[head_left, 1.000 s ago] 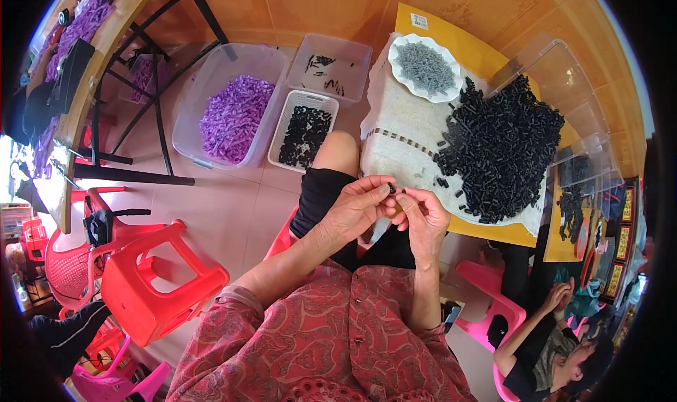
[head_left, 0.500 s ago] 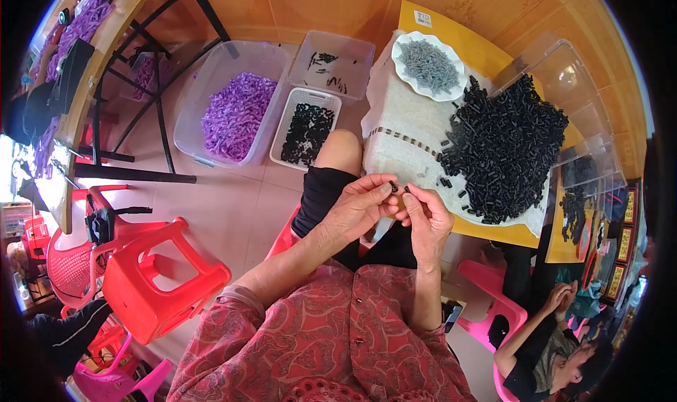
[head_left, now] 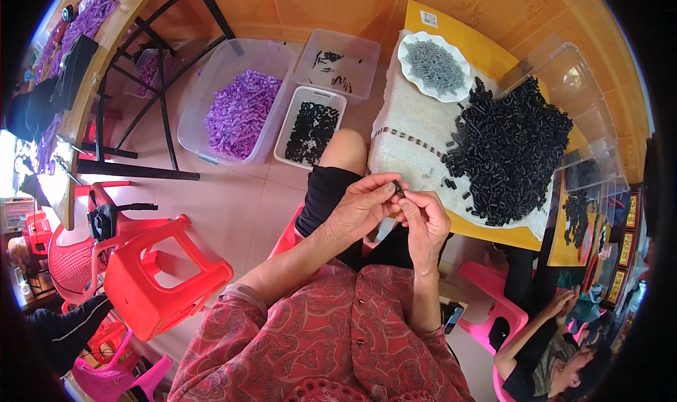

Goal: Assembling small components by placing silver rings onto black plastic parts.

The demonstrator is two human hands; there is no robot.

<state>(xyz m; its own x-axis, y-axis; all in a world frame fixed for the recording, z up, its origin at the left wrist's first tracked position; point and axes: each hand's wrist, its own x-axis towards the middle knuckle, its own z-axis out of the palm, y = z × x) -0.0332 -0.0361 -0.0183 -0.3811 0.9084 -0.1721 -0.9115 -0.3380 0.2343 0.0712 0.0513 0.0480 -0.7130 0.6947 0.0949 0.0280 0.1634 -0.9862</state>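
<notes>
My left hand [head_left: 361, 210] pinches a small black plastic piece [head_left: 398, 188] between thumb and fingers above my lap. Close against it, my right hand [head_left: 426, 222] is closed too, its fingertips at the lower end of that piece. Whether the right fingers hold a second part cannot be made out; the fingertips hide most of it. Just right of my hands, a large heap of short black tube-like pieces [head_left: 504, 151] lies on a white cloth [head_left: 412, 120]. A scalloped white plate [head_left: 404, 69] of small clear grey pieces [head_left: 435, 65] stands at the heap's far left.
A white basket [head_left: 281, 147] of black parts sits left of my knee, beside a clear tub [head_left: 190, 130] of purple pieces [head_left: 242, 113]. Behind is a clear box [head_left: 367, 67] with a few black parts. Red stools [head_left: 151, 296] stand at left; a seated person [head_left: 543, 345] is at lower right.
My hands have come together: the two small black parts, held apart in separate fingertips before, now meet between them. The view has shifted slightly.
</notes>
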